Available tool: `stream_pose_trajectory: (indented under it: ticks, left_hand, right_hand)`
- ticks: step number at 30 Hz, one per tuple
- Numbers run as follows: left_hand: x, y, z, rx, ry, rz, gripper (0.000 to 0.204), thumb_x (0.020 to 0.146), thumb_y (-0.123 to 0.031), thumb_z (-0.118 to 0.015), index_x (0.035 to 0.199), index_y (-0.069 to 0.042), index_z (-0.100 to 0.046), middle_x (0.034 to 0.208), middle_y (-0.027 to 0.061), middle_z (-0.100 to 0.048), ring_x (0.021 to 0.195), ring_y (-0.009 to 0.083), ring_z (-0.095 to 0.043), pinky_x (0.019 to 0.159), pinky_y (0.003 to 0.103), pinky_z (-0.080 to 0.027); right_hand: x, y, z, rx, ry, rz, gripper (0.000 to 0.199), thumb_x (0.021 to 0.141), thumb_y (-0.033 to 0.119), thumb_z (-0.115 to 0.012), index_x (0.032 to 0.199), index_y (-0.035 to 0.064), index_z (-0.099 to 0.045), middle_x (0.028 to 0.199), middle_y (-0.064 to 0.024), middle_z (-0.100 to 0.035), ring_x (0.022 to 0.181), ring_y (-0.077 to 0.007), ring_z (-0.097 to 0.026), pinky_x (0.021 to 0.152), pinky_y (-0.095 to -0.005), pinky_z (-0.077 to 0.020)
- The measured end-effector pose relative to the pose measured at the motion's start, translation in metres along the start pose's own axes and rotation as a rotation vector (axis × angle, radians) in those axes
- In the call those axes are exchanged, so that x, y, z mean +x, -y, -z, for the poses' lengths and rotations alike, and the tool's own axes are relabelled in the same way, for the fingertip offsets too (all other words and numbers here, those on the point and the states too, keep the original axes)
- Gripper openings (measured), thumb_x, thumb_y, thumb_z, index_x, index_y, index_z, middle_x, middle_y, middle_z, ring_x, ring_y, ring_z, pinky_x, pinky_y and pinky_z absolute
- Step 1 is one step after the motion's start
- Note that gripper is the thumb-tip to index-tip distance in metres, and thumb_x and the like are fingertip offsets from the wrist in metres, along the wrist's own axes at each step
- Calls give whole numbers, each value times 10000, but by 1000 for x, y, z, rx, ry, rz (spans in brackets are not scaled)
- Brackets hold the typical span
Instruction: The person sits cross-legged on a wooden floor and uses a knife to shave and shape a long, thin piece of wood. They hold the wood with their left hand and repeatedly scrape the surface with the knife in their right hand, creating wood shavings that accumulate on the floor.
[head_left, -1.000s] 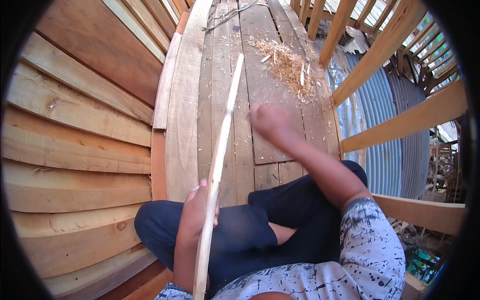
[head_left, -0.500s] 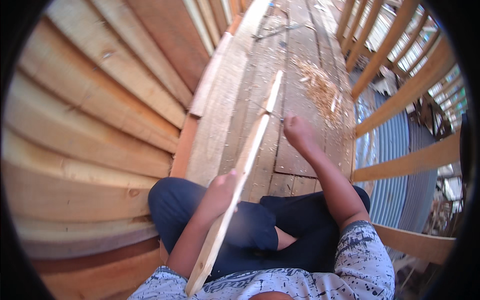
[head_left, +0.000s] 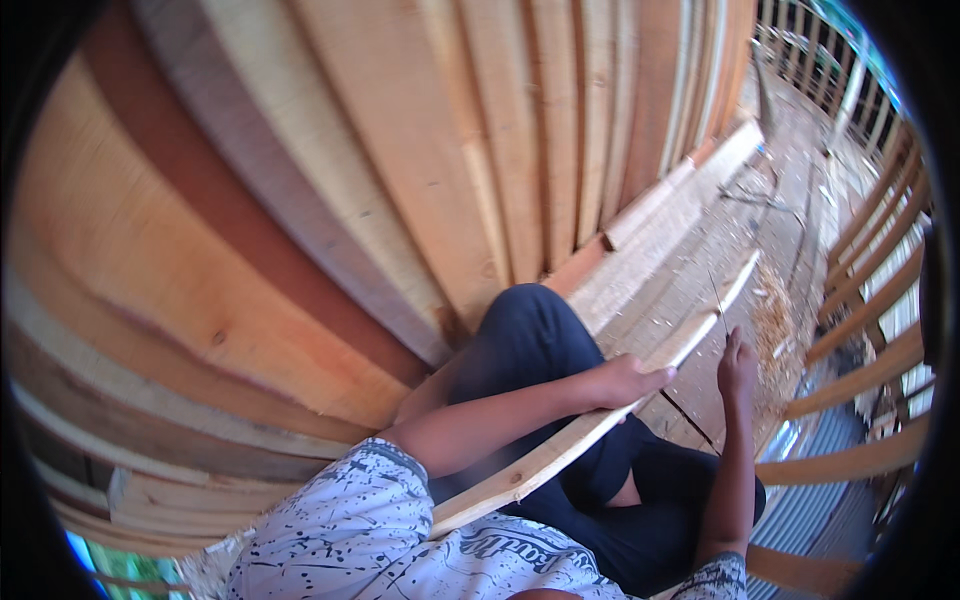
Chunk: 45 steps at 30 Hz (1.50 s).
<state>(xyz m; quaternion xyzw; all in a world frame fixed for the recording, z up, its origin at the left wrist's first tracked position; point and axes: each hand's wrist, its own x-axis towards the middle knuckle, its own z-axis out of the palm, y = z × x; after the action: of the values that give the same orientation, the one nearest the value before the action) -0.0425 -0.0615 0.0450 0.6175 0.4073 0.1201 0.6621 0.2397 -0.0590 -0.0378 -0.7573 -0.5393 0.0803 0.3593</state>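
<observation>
A long pale wooden stick (head_left: 590, 425) slants across my lap, its lower end against my shirt and its narrower far end above the floor. My left hand (head_left: 625, 382) grips it near the middle, thumb on top. At the far part, my right hand (head_left: 737, 365) is closed around one end of a thin dark blade-like tool (head_left: 719, 302). This tool crosses the stick by a notch-like step on its edge. Too thin and blurred, its exact kind does not show.
Upright boards (head_left: 380, 120) line the left side. Wood shavings (head_left: 774, 325) lie on the plank floor (head_left: 690, 400), with a thin dark forked object (head_left: 760, 198) farther off. Wooden slats (head_left: 870, 350) form a railing at right, beyond which is corrugated metal sheeting (head_left: 825, 500).
The view has swung left, so hands and stick appear farther right, with more of the board wall showing. Both hands keep their holds; the tool still crosses the stick.
</observation>
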Motion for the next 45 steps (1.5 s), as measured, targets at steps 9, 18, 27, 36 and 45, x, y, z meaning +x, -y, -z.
stream_pose_trajectory:
  ticks: [9,18,27,36,45]
  left_hand:
    - [-76,13,35,-112,-127,-98,750,924,-657,-549,948,89,-618,589,60,-524,411,150,-538,383,300,-451]
    - [-133,24,58,-278,-149,-198,631,919,-552,-608,934,78,-625,610,64,-539,427,142,-552,379,271,-449]
    - [-147,25,57,-300,-107,-276,614,929,-512,-604,989,98,-630,624,69,-551,423,139,-551,374,268,-442]
    - [-144,26,53,-293,-92,-287,640,931,-531,-594,978,106,-623,624,67,-549,426,138,-552,376,270,-443]
    - [-137,28,48,-262,-78,-245,640,928,-542,-589,1000,93,-624,623,64,-543,437,138,-552,380,274,-445]
  right_hand:
    - [-66,133,19,94,237,451,288,1035,238,-420,975,-19,-536,691,-250,-531,671,-452,-561,583,-495,-375]
    - [-87,203,32,22,211,608,331,1056,232,-426,854,-27,-467,601,-213,-404,525,-376,-423,537,-461,-309]
    - [-98,214,48,-26,226,627,305,1051,193,-432,851,-35,-461,603,-211,-401,525,-361,-390,540,-443,-315]
    - [-106,207,50,-82,207,550,220,1031,133,-459,884,-29,-476,642,-225,-442,562,-391,-443,551,-447,-343]
    - [-113,212,57,-105,239,473,170,990,115,-475,951,-42,-529,712,-290,-560,720,-516,-561,598,-539,-381]
